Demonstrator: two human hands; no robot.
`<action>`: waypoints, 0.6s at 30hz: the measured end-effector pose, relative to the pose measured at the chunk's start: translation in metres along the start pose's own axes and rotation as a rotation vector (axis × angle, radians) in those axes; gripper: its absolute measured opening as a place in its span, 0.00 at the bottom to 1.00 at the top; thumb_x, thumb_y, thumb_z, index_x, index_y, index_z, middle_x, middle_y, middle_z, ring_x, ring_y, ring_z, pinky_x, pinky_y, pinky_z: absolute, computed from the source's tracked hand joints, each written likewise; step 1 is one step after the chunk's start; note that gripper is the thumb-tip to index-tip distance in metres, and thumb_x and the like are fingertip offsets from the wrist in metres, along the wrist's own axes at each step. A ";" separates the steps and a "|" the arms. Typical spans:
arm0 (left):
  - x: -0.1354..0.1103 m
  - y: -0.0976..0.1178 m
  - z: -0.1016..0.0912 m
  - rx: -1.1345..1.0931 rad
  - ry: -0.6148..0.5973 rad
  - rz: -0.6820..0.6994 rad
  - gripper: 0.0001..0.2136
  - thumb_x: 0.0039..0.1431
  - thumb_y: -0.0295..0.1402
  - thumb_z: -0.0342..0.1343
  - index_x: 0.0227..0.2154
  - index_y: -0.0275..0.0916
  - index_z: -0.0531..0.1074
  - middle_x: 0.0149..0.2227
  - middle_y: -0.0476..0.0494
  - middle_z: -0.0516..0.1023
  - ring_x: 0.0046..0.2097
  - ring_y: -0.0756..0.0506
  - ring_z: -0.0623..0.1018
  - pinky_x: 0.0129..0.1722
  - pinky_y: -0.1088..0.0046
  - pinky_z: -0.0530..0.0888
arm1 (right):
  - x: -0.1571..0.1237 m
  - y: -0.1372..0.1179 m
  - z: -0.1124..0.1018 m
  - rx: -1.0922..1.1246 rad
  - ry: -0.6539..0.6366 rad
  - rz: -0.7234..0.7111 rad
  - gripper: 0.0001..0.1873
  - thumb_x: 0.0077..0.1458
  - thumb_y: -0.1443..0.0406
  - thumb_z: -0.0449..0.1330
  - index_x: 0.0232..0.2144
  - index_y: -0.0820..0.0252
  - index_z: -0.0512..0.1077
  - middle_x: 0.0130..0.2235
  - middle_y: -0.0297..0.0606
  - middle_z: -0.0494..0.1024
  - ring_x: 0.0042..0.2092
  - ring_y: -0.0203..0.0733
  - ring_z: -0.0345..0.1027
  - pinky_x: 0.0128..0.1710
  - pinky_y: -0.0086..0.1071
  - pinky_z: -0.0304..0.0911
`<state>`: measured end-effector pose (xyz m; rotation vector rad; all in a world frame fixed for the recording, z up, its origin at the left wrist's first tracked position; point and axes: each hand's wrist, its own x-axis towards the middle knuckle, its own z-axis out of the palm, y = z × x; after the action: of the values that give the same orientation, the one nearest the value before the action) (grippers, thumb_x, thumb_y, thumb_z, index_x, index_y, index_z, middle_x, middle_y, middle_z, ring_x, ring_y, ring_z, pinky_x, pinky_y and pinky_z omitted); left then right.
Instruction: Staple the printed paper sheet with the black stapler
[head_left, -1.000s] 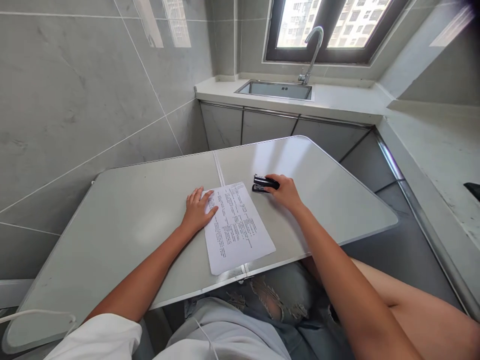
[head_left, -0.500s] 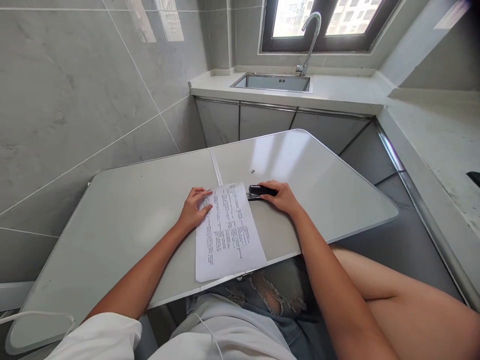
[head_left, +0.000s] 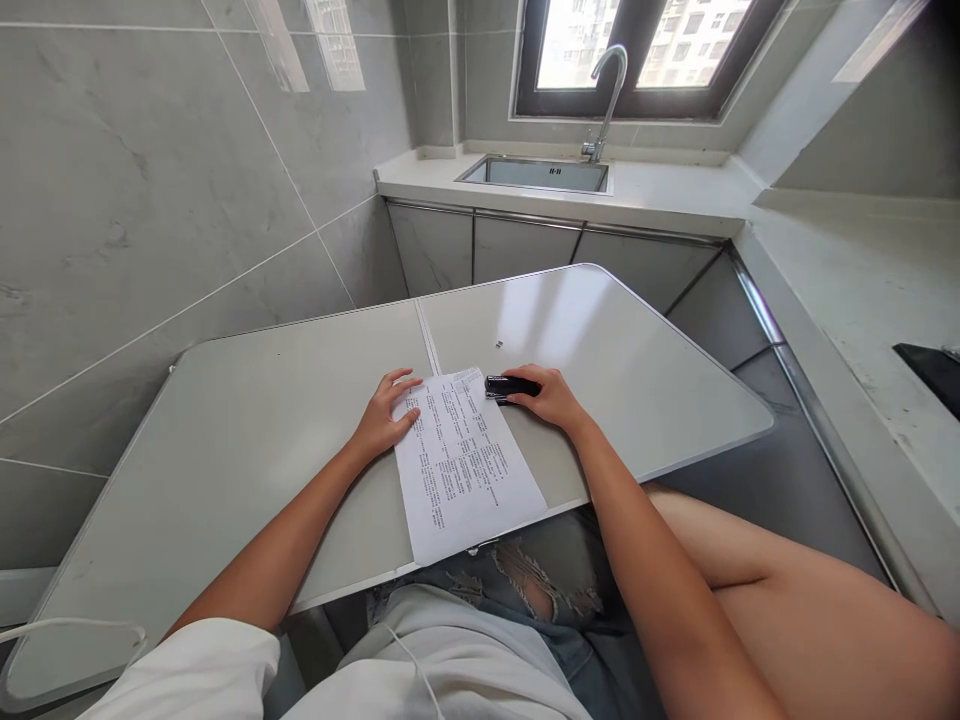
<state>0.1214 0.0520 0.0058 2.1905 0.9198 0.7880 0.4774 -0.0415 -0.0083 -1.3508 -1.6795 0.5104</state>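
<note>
A printed sheet of paper [head_left: 465, 460] lies on the grey folding table [head_left: 247, 440], its lower end hanging over the near edge. My left hand [head_left: 384, 415] rests flat on the sheet's upper left corner, fingers spread. My right hand [head_left: 551, 397] is closed around a black stapler [head_left: 505, 387], whose front end sits at the sheet's upper right corner. A tiny dark speck, perhaps a staple [head_left: 499, 344], lies on the table beyond the stapler.
Behind the table a white counter [head_left: 675, 195] carries a steel sink [head_left: 536, 175] with a curved tap [head_left: 604, 100] under a window. The counter continues along the right with a dark object [head_left: 930, 370] on it. Tiled wall on the left. A white cable [head_left: 67, 630] lies at the table's near left.
My right hand has slid the stapler left from the open table to the sheet's upper right corner. The sheet has shifted toward the near edge and now overhangs it. My left hand stays on the paper.
</note>
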 end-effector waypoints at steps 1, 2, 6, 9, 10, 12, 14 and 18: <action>0.000 0.001 0.001 0.021 -0.028 0.011 0.21 0.64 0.41 0.61 0.59 0.46 0.76 0.70 0.37 0.63 0.70 0.31 0.66 0.67 0.42 0.66 | 0.000 0.000 0.001 -0.002 -0.004 -0.008 0.21 0.57 0.61 0.70 0.54 0.49 0.80 0.48 0.37 0.84 0.48 0.48 0.78 0.55 0.46 0.72; -0.001 0.002 0.001 0.035 -0.055 0.024 0.19 0.66 0.41 0.60 0.58 0.47 0.77 0.71 0.38 0.61 0.70 0.31 0.65 0.68 0.42 0.65 | 0.001 0.001 0.002 -0.006 -0.008 -0.025 0.22 0.58 0.61 0.70 0.55 0.48 0.80 0.48 0.37 0.84 0.48 0.48 0.78 0.55 0.46 0.72; -0.001 0.002 0.002 0.026 -0.108 0.068 0.13 0.69 0.41 0.57 0.51 0.47 0.80 0.71 0.41 0.62 0.71 0.33 0.65 0.69 0.44 0.65 | 0.004 0.002 0.007 -0.051 -0.017 -0.122 0.21 0.64 0.62 0.65 0.59 0.43 0.78 0.49 0.37 0.83 0.49 0.49 0.75 0.55 0.50 0.71; -0.001 0.003 0.002 0.026 -0.135 0.071 0.13 0.69 0.42 0.57 0.50 0.48 0.81 0.71 0.41 0.61 0.71 0.32 0.65 0.68 0.45 0.67 | 0.006 0.002 0.009 -0.078 -0.014 -0.153 0.21 0.66 0.64 0.63 0.59 0.40 0.78 0.50 0.37 0.82 0.50 0.51 0.73 0.56 0.52 0.69; -0.001 0.003 0.002 0.031 -0.146 0.071 0.13 0.69 0.42 0.57 0.51 0.48 0.81 0.72 0.41 0.61 0.71 0.31 0.64 0.67 0.45 0.68 | 0.006 0.001 0.010 -0.086 -0.017 -0.157 0.22 0.67 0.64 0.62 0.60 0.39 0.77 0.51 0.36 0.82 0.50 0.51 0.73 0.56 0.52 0.68; -0.001 0.005 0.002 0.041 -0.165 0.070 0.13 0.69 0.42 0.57 0.51 0.47 0.80 0.72 0.40 0.60 0.71 0.31 0.64 0.66 0.45 0.70 | 0.006 0.000 0.011 -0.109 -0.023 -0.160 0.22 0.67 0.64 0.61 0.60 0.38 0.77 0.50 0.36 0.82 0.50 0.51 0.72 0.56 0.53 0.68; -0.001 0.006 0.002 0.046 -0.174 0.068 0.13 0.69 0.41 0.56 0.51 0.47 0.80 0.72 0.40 0.60 0.71 0.31 0.63 0.66 0.46 0.70 | 0.006 -0.001 0.013 -0.143 -0.024 -0.159 0.22 0.68 0.65 0.60 0.60 0.38 0.77 0.51 0.37 0.81 0.50 0.51 0.71 0.57 0.54 0.66; -0.001 0.005 0.003 0.049 -0.173 0.083 0.13 0.69 0.41 0.57 0.51 0.46 0.80 0.71 0.40 0.61 0.71 0.32 0.63 0.68 0.45 0.67 | 0.007 -0.005 0.016 -0.194 -0.024 -0.162 0.23 0.68 0.66 0.59 0.61 0.38 0.77 0.51 0.37 0.81 0.50 0.51 0.70 0.57 0.54 0.64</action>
<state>0.1245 0.0475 0.0074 2.3109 0.7734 0.6085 0.4615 -0.0337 -0.0104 -1.3345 -1.8785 0.2767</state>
